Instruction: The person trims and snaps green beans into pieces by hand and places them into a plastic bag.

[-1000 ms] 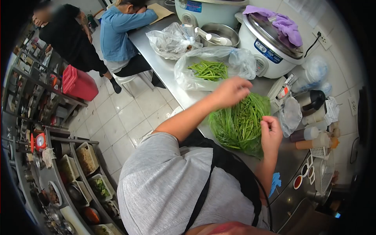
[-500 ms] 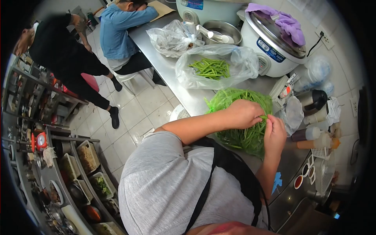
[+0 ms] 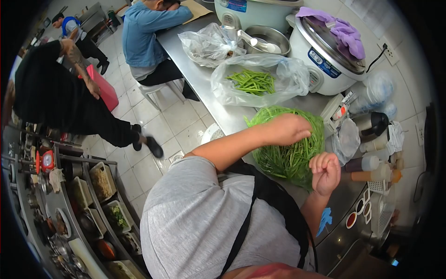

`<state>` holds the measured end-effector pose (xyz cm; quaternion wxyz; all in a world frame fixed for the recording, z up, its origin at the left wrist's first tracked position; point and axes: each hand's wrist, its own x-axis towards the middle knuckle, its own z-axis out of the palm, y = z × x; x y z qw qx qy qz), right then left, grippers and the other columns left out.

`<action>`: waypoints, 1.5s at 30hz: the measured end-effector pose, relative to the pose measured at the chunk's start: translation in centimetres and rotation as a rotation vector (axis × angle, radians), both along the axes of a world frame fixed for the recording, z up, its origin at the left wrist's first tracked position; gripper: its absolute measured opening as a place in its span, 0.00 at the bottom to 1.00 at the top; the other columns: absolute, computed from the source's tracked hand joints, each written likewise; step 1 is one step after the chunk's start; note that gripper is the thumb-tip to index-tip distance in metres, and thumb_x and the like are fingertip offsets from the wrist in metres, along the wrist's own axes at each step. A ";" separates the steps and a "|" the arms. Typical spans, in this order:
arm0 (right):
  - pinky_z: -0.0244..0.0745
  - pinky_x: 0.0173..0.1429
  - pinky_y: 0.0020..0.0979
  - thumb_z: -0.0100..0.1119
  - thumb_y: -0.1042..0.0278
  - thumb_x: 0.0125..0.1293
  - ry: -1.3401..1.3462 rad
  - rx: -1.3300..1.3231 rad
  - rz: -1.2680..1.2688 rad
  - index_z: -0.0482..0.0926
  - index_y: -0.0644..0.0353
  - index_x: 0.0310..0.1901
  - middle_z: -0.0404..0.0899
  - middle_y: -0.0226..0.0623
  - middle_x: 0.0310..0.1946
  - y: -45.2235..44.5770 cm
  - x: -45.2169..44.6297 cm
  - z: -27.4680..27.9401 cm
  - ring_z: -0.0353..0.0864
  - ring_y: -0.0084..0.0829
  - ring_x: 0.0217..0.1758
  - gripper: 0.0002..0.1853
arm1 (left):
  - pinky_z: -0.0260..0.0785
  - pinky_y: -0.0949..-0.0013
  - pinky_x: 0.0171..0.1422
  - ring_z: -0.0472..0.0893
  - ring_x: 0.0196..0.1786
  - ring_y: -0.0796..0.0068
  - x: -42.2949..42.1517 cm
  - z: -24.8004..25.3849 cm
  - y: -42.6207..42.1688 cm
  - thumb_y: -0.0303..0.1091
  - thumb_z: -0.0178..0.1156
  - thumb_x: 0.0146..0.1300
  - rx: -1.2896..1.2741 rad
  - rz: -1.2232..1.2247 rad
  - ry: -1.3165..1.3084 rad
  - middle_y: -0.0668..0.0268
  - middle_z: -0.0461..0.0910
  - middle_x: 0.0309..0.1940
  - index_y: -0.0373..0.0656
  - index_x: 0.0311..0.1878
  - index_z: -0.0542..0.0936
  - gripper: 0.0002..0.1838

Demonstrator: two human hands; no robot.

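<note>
My left hand [image 3: 290,130] is over the green plastic bag [image 3: 265,160] of long green stalks [image 3: 290,158], its fingers curled together; anything between them is hidden. Beside the bag's right edge, my right hand [image 3: 325,173] is raised with its fingers curled in; what they hold, if anything, cannot be made out. Beyond the green bag lies an open clear plastic bag [image 3: 290,86] with short cut green pieces [image 3: 253,83] inside.
Two rice cookers [image 3: 320,58] [image 3: 258,16], a metal bowl [image 3: 274,35] and a tied plastic bag [image 3: 209,44] stand behind. Bottles [image 3: 381,171] and sauce cups [image 3: 351,220] are right. One person [image 3: 148,35] sits at the counter; others [image 3: 60,88] [image 3: 76,35] stand left.
My hands came together over the stalks half a second ago and are now apart, the right one lower with its fingers curled. The person in black has moved closer; another person shows behind.
</note>
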<state>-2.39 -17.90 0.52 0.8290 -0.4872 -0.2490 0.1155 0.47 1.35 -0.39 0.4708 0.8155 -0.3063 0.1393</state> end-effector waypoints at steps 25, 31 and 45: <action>0.67 0.34 0.20 0.52 0.73 0.59 -0.146 -0.700 -0.333 0.70 0.65 0.45 0.73 0.32 0.27 1.9 0.5 -2.1 0.72 0.18 0.29 0.13 | 0.61 0.82 0.29 0.69 0.24 0.85 -0.3 1.3 0.8 0.36 0.46 0.64 -0.726 -0.012 0.538 0.69 0.75 0.28 0.41 0.36 0.72 0.09; 0.65 0.30 0.23 0.51 0.69 0.61 -0.421 -0.812 -0.437 0.73 0.66 0.34 0.72 0.31 0.21 1.8 0.9 -2.0 0.70 0.19 0.24 0.08 | 0.61 0.81 0.29 0.68 0.24 0.84 -0.5 1.0 0.3 0.36 0.46 0.64 -0.689 -0.029 0.511 0.68 0.74 0.28 0.41 0.37 0.72 0.10; 0.66 0.32 0.23 0.52 0.68 0.59 -0.245 -0.527 -0.496 0.74 0.62 0.35 0.72 0.31 0.25 0.3 2.3 -1.3 0.71 0.21 0.28 0.07 | 0.65 0.78 0.31 0.74 0.28 0.80 3.8 -1.7 5.8 0.33 0.46 0.64 -0.826 0.319 0.329 0.62 0.76 0.34 0.39 0.42 0.71 0.09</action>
